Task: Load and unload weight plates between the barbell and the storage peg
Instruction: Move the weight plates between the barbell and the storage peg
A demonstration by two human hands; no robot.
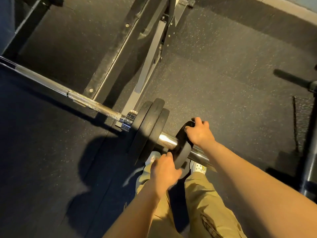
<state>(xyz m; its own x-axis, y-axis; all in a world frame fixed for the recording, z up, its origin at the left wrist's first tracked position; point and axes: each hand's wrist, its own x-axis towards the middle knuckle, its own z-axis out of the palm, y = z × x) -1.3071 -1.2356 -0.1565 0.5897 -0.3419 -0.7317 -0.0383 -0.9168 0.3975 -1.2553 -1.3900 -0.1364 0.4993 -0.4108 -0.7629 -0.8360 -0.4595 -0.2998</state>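
A small black round weight plate (182,148) sits on the chrome sleeve of the barbell (167,139), between the two hands and nearer the sleeve's end than the other plates. The left hand (163,170) grips its lower rim, fingers curled round the edge; the right hand (199,133) grips its upper rim, fingers wrapped over the top. Below the hands are khaki trousers (202,203) and a light patterned shoe (198,167). Just beyond the small plate, apart from it by a bare stretch of sleeve, three larger black weight plates (151,126) stand stacked against the barbell's shiny collar (127,120). The knurled silver shaft (51,86) runs off to the upper left. A black steel rack frame (120,54) lies further off on the speckled black rubber floor (223,66). At the far right, a dark storage peg (291,79) juts from a black upright post (311,152).
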